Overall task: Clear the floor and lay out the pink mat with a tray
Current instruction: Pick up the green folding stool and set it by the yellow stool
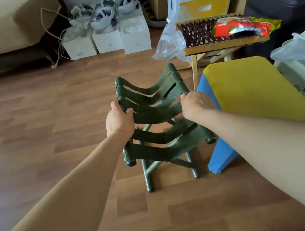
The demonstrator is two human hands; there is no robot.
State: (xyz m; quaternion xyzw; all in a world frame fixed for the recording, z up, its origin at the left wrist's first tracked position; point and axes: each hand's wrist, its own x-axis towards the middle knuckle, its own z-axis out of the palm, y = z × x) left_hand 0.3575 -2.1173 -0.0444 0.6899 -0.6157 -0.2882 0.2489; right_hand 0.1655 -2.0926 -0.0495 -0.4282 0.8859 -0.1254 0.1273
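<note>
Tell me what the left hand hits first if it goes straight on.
The left hand grips a rail of the green stool; straight on, it would likely meet the stool's straps first.

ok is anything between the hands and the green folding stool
Nothing visible: the left hand and the right hand each grip a top rail of the green folding stool. A yellow and blue stool stands close on its right.
</note>
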